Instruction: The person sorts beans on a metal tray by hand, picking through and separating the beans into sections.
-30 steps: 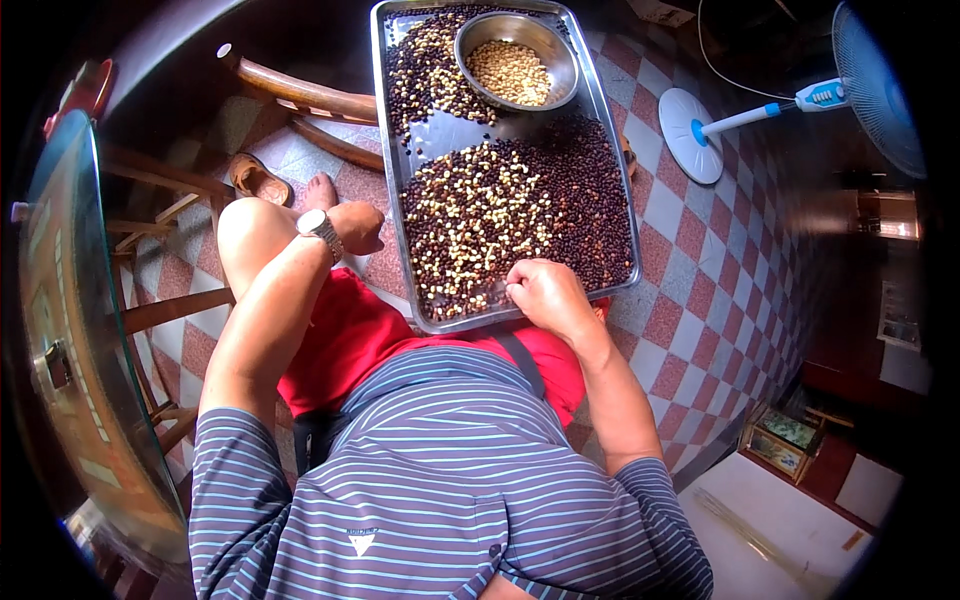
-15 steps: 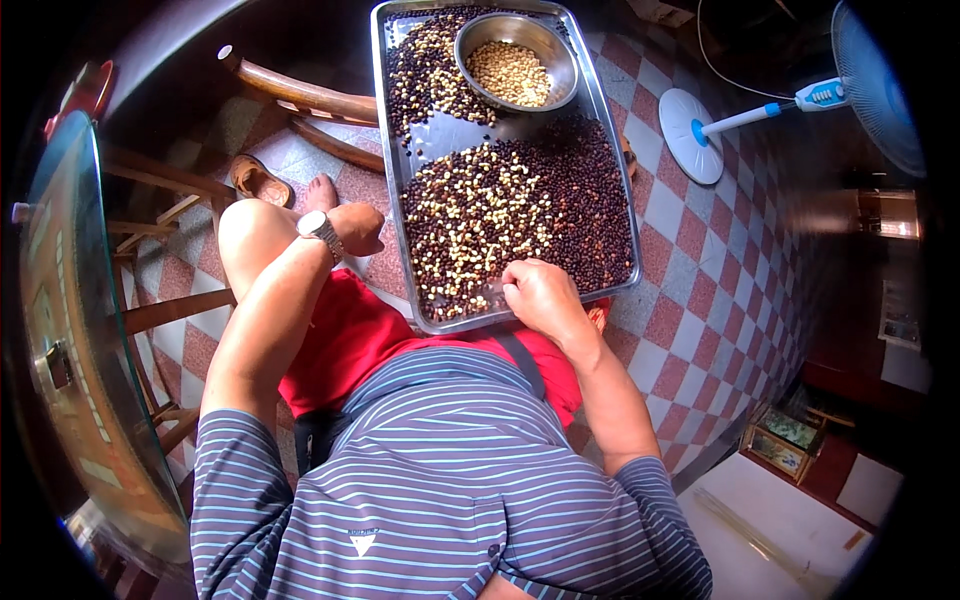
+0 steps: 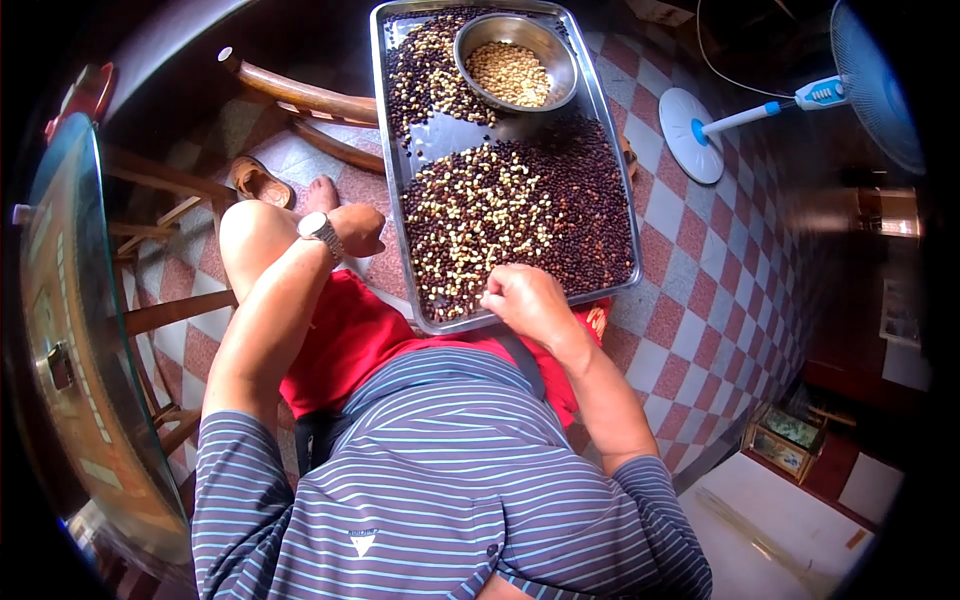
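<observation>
A metal tray (image 3: 393, 215) lies before me, strewn with dark and pale beans (image 3: 485, 215). Over its near edge is my right hand (image 3: 528, 300), fingers drawn together in a pinch close to the beans. Whatever its fingertips hold is too small to make out. My left hand (image 3: 357, 229), below a metal-banded wristwatch (image 3: 315, 226), is curled closed beside the tray's left edge, by my knee; its palm side is hidden. A steel bowl (image 3: 467, 75) of pale beans (image 3: 508, 73) sits inside the tray at the far end.
At the far right stands a white and blue fan (image 3: 692, 137) on the checkered floor (image 3: 690, 235). A glass-topped table (image 3: 95, 400) is along the left. Curved wooden furniture (image 3: 310, 97) and a brown sandal (image 3: 262, 184) lie left of the tray.
My right hand has shifted slightly left along the tray's near edge, its fingers still pinched. My left hand has stayed in place.
</observation>
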Demonstrator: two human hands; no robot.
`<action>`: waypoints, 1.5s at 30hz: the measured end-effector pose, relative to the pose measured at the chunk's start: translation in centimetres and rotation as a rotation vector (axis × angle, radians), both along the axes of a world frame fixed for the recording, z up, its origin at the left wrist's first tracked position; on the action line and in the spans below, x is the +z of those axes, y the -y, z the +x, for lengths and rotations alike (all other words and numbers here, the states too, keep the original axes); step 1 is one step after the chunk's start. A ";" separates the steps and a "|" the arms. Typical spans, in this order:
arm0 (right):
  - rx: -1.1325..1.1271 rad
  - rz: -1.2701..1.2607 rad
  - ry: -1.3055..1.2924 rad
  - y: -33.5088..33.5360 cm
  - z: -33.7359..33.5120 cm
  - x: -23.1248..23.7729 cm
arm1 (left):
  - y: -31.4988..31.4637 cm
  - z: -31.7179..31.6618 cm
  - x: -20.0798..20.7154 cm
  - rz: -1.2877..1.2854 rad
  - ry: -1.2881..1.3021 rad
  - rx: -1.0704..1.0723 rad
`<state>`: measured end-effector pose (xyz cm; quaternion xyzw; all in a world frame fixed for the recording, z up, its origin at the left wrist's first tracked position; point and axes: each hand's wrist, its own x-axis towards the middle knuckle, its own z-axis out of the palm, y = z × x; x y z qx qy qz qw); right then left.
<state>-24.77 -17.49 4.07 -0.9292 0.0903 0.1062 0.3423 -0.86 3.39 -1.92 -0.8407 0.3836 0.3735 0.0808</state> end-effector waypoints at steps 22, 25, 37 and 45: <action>-0.066 -0.046 0.025 0.6 -0.1 -0.1 | -0.3 0.5 -1.6 -0.024 -0.043 0.086; -0.081 -0.097 -0.085 -0.1 0.0 -0.3 | -0.1 0.3 -1.3 -0.009 -0.009 0.054; -0.029 -0.133 0.015 0.5 -0.1 -1.5 | 0.0 0.3 -0.8 -0.003 -0.014 0.029; -0.547 1.214 -0.295 3.2 -0.5 1.2 | 1.0 0.2 1.6 0.153 -0.123 0.000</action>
